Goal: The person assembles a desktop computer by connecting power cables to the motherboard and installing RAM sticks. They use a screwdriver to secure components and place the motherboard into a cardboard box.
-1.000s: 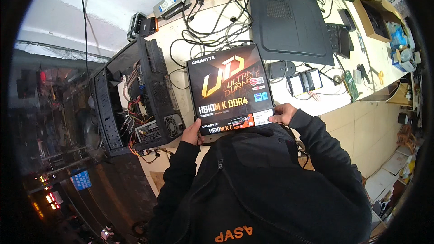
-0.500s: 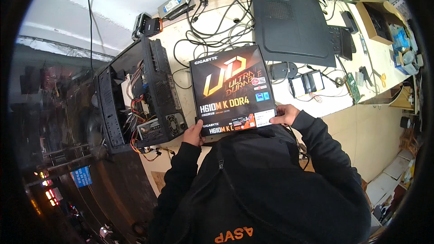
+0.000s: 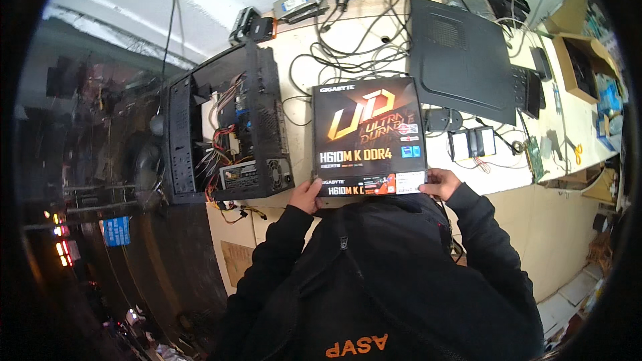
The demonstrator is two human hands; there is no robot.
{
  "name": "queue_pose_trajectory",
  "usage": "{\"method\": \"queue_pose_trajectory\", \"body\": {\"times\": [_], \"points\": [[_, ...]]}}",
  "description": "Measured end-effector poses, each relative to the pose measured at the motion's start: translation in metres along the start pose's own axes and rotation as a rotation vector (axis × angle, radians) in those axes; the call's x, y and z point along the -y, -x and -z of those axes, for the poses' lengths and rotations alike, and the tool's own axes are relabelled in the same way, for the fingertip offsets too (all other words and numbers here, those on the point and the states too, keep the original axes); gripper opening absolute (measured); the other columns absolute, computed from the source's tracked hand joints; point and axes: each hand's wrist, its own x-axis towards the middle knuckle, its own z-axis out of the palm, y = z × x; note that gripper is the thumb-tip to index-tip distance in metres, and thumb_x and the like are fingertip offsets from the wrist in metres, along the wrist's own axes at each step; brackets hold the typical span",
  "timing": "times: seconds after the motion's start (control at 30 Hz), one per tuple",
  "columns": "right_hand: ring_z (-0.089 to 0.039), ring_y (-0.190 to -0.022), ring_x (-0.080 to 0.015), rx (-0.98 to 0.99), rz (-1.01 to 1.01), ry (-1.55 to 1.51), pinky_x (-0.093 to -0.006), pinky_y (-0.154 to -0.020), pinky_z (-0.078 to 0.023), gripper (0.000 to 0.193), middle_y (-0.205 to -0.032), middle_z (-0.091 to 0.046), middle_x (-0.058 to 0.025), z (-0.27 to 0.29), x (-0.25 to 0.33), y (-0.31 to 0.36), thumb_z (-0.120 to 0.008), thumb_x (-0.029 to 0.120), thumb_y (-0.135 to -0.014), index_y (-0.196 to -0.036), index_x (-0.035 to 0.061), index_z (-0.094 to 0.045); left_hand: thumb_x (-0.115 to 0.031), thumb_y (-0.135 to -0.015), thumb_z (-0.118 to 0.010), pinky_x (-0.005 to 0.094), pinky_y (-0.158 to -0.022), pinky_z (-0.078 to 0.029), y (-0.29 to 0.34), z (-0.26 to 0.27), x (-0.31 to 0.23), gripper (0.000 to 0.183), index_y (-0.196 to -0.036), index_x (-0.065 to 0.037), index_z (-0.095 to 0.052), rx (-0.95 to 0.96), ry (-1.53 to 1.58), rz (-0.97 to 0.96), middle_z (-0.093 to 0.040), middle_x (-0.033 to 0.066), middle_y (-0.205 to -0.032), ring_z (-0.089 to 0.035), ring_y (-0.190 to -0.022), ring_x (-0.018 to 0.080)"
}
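— Cluttered workshop, yes? What is the surface nearest to the person?

— It is a pale wooden tabletop [image 3: 301, 47], full of cables. The person stands at its near edge in a dark hooded jacket [image 3: 388, 281], and both arms come up from 6 o'clock.

— What do the hands hold?

— A flat black box [image 3: 368, 135] with orange lettering, the kind that packs a computer board. It is held up over the near edge of the tabletop, its printed face toward the camera, almost in the centre of the view. The left hand [image 3: 306, 195] grips the lower left corner, fingers closed on the edge. The right hand [image 3: 441, 184] grips the lower right corner in the same way, fingers closed around the bottom edge.

— And beside the box?

— At 9 o'clock from it, just beside, stands an open black computer case [image 3: 227, 127]. Its side is off, so coloured wires and a metal power unit show inside. At 3 o'clock from the box, near it, lies a small white drive [image 3: 472, 143] with a cable, and a little dark gadget [image 3: 441, 119] between them.

— Farther back?

— At 1 o'clock lies a large black panel [image 3: 461, 60], flat on the tabletop. At 12 o'clock a tangle of black cables [image 3: 348, 47] spreads, and behind it, at the far edge by the white wall, a grey drive [image 3: 294, 1]. Far at 2 o'clock sits an open cardboard box [image 3: 582, 60].
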Motion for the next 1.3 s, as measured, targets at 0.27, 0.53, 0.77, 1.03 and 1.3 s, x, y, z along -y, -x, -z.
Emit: {"method": "queue_pose_trajectory", "body": {"times": [0.27, 0.53, 0.77, 1.03, 1.3], "points": [[-0.057, -0.074, -0.0143, -0.051, -0.027, -0.030, -0.0254, -0.065, -0.048, 0.041, -0.088, -0.062, -0.0089, -0.003, -0.007, -0.004, -0.067, 0.005, -0.076, -0.113, -0.0067, -0.052, -0.020, -0.085, -0.061, 0.0207, -0.041, -0.033, -0.006, 0.003, 0.026, 0.018, -0.095, -0.006, -0.055, 0.039, 0.229, -0.046, -0.049, -0.0011, -0.064, -0.045, -0.050, 0.0075], [-0.059, -0.076, -0.0165, -0.050, -0.007, 0.040, -0.0265, -0.065, -0.049, 0.055, -0.091, -0.062, -0.0117, -0.003, -0.003, 0.000, -0.068, 0.003, -0.073, -0.121, -0.0093, -0.044, -0.021, -0.086, -0.059, 0.0212, -0.044, -0.034, -0.003, 0.007, 0.024, 0.021, -0.099, -0.004, -0.058, 0.065, 0.089, -0.085, -0.050, -0.0009, -0.066, -0.046, -0.052, 0.0075], [-0.059, -0.086, -0.0194, -0.076, 0.056, 0.057, -0.0292, -0.073, -0.050, 0.072, -0.100, -0.060, -0.0145, -0.004, 0.001, -0.002, -0.068, -0.004, -0.069, -0.132, -0.0050, -0.033, -0.007, -0.082, -0.055, 0.0237, -0.058, -0.044, -0.014, 0.005, 0.021, 0.031, -0.112, -0.001, -0.050, 0.121, 0.052, -0.215, -0.055, 0.0015, -0.080, -0.051, -0.064, 0.0091], [-0.060, -0.090, -0.0248, 0.017, 0.108, 0.292, -0.0331, -0.077, -0.051, 0.089, -0.105, -0.058, -0.0204, 0.002, 0.017, -0.010, -0.069, -0.008, -0.063, -0.138, -0.0014, -0.021, 0.000, -0.073, -0.059, 0.0234, -0.058, -0.046, -0.024, 0.016, -0.008, 0.049, -0.120, -0.001, -0.046, 0.291, -0.042, -0.131, -0.058, 0.0030, -0.095, -0.053, -0.071, 0.0084], [-0.057, -0.088, -0.0186, -0.171, 0.262, -0.068, -0.0296, -0.078, -0.046, 0.075, -0.099, -0.059, -0.0159, -0.014, 0.014, -0.016, -0.067, 0.014, -0.078, -0.136, -0.0042, -0.023, -0.015, -0.087, -0.056, 0.0271, -0.085, -0.044, -0.039, 0.004, -0.020, 0.046, -0.126, 0.002, -0.041, 0.188, -0.041, -0.335, -0.056, 0.0091, -0.111, -0.054, -0.097, 0.0146]]}}
